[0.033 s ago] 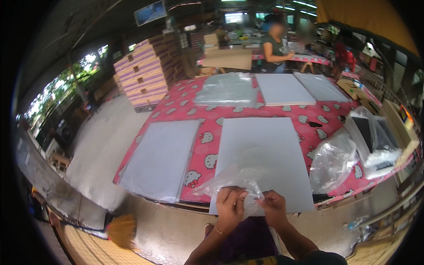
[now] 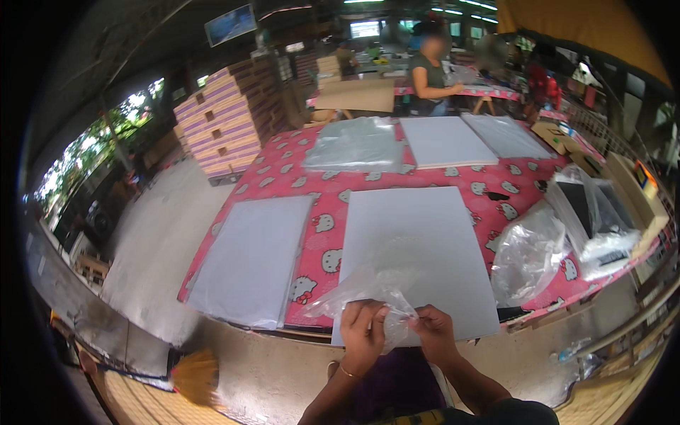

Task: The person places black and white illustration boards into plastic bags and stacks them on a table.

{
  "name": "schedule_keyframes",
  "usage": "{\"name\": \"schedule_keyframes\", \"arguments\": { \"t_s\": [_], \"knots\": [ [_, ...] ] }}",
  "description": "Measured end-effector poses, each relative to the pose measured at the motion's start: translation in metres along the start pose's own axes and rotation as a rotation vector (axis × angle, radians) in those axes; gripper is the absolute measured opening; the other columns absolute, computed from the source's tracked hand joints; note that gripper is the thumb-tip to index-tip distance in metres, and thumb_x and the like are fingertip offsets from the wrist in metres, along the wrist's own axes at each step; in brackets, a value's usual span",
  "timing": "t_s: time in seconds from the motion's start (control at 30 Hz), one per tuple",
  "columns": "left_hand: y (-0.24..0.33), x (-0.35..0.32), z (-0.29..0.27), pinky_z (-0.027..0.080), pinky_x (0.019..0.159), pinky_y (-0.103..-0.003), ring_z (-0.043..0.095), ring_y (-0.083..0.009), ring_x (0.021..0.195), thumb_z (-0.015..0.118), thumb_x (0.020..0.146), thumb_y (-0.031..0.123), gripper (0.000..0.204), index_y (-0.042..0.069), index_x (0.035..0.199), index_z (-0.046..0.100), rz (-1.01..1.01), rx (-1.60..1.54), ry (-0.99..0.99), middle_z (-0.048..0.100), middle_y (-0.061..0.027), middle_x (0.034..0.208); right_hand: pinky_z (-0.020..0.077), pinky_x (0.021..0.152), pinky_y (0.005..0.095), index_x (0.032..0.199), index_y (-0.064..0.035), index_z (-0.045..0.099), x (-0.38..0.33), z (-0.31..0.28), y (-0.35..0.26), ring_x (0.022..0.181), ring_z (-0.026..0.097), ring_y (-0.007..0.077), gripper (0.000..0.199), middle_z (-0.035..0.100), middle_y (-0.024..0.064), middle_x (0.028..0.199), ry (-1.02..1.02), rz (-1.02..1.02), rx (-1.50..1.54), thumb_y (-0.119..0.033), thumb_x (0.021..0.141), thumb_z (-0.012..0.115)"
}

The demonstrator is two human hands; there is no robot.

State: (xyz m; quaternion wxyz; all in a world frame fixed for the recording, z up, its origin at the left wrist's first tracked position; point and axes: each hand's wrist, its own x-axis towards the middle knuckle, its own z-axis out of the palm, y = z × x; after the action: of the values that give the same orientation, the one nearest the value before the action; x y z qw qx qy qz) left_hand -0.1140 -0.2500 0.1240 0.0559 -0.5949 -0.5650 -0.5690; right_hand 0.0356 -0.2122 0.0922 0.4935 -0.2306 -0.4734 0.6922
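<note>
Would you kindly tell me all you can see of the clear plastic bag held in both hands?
The clear plastic bag is thin, see-through film, crumpled and glossy with pale highlights. It is held at the near edge of the table, over the near end of a large white sheet. The left hand pinches its near edge, and the right hand pinches the same edge just beside it. The rest of it billows up and leftward, loose. Whether anything lies inside cannot be told.
</note>
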Motion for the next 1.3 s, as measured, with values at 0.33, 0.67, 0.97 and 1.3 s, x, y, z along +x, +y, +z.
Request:
{"name": "schedule_keyframes", "arguments": {
  "t_s": [0.33, 0.67, 0.97, 1.3],
  "knots": [
    [0.016, 0.001, 0.003, 0.049, 0.067, -0.034, 0.063, -0.0278, 0.071, 0.068, 0.084, 0.011, 0.015, -0.001, 0.088, 0.062, -0.174, -0.111, -0.124, 0.064, -0.0143, 0.080, 0.0464, 0.082, 0.0267, 0.104, -0.0013, 0.057, -0.001, 0.013, -0.008, 0.088, 0.057, 0.0094, 0.012, 0.063, 0.0039, 0.094, 0.028, 0.172, 0.355, -0.008, 0.094, 0.055],
    [0.005, -0.005, 0.008, 0.047, 0.064, -0.031, 0.060, -0.0204, 0.069, 0.067, 0.085, 0.009, 0.012, -0.001, 0.085, 0.061, -0.119, -0.131, -0.083, 0.062, -0.0116, 0.077, 0.0461, 0.080, 0.0258, 0.100, -0.0025, 0.056, -0.003, 0.008, 0.015, 0.089, 0.057, 0.0086, 0.008, 0.063, 0.0031, 0.095, -0.015, 0.066, 0.388, -0.005, 0.093, 0.057],
    [-0.005, 0.006, -0.003, 0.044, 0.068, -0.032, 0.055, -0.0226, 0.071, 0.071, 0.080, 0.006, 0.016, 0.000, 0.079, 0.056, -0.308, -0.234, 0.026, 0.057, -0.0086, 0.076, 0.0468, 0.075, 0.0265, 0.102, 0.0039, 0.059, 0.012, -0.009, -0.009, 0.080, 0.058, 0.0095, 0.021, 0.064, 0.0023, 0.086, -0.301, 0.221, -0.275, -0.015, 0.095, 0.054],
    [-0.006, 0.047, -0.040, 0.043, 0.094, -0.040, 0.060, -0.0159, 0.074, 0.068, 0.079, 0.008, 0.013, 0.000, 0.089, 0.064, 0.099, -0.101, -0.658, 0.063, -0.0067, 0.083, 0.0450, 0.060, 0.0310, 0.098, -0.0049, 0.057, 0.050, -0.009, -0.103, 0.068, 0.061, 0.0205, 0.019, 0.060, 0.0080, 0.072, -0.643, -0.087, -0.888, -0.014, 0.083, 0.063]
  ]
}}
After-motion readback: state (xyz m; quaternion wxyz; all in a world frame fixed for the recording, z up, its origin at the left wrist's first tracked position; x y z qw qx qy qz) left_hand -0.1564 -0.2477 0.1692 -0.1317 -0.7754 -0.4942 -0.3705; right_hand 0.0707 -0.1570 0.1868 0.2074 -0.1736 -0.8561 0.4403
